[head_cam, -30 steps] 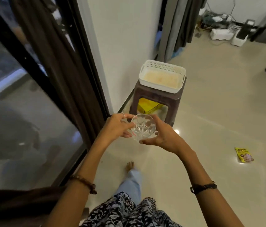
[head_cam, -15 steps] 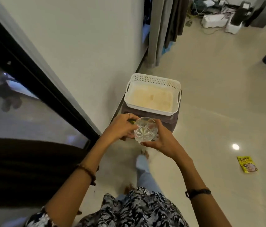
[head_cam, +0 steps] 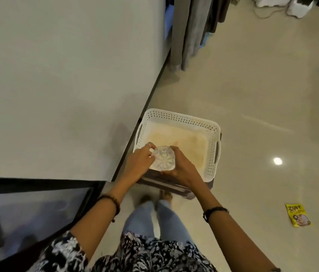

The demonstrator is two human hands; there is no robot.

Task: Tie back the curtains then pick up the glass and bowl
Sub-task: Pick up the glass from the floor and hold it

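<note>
A clear cut-glass bowl [head_cam: 163,158] sits between my two hands, over the near left corner of a white perforated basket [head_cam: 212,154]. My left hand [head_cam: 138,162] grips its left side and my right hand [head_cam: 184,167] cups its right side. Whether a glass sits inside the bowl I cannot tell. Grey curtains [head_cam: 189,30] hang at the top, beside the wall's end.
The basket rests on a brown plastic stool [head_cam: 166,186] against the white wall [head_cam: 66,75]. A glass door with a dark frame [head_cam: 37,186] is at lower left. A yellow packet [head_cam: 298,214] lies on the tiled floor at right. My feet stand just before the stool.
I have stepped closer to the stool and the view has tilted down. Both hands have carried the bowl forward until it is over the basket's near left corner.
</note>
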